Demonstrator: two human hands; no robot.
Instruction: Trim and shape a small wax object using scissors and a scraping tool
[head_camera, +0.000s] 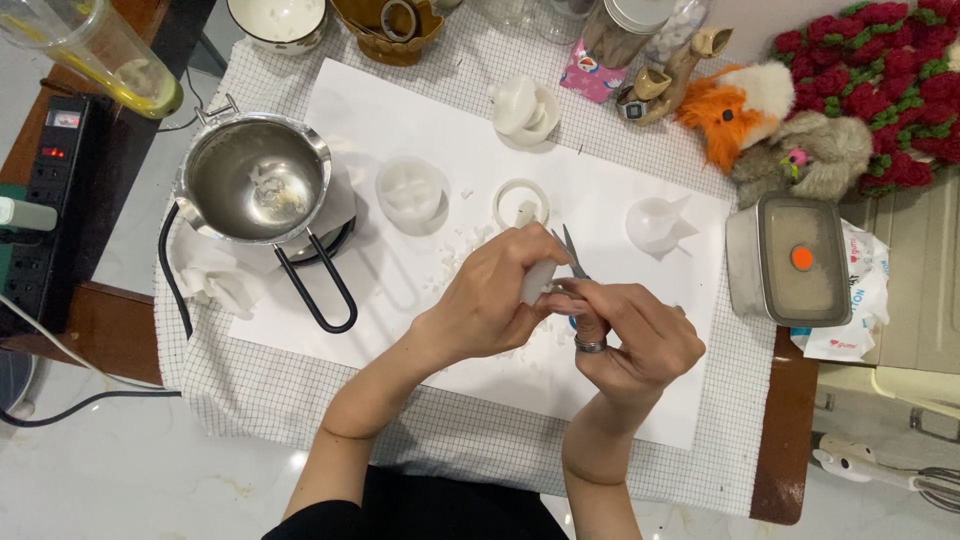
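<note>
My left hand (497, 292) grips a small white wax piece (536, 283) over the white paper sheet (610, 190). My right hand (630, 335), a ring on one finger, holds small scissors (571, 252) whose blades point up and away, right against the wax piece. The two hands touch at the middle of the sheet. White crumbs (452, 255) lie scattered on the paper just left of my left hand. The scissors' handles are hidden in my fingers.
A steel melting pot (256, 180) with a black wire handle sits at the left. White moulds (411, 190), a ring mould (520, 200) and a clear mould (658, 223) lie on the paper. A lidded steel box (795, 262) and plush toys (790, 135) stand right; a power strip (52, 190) lies far left.
</note>
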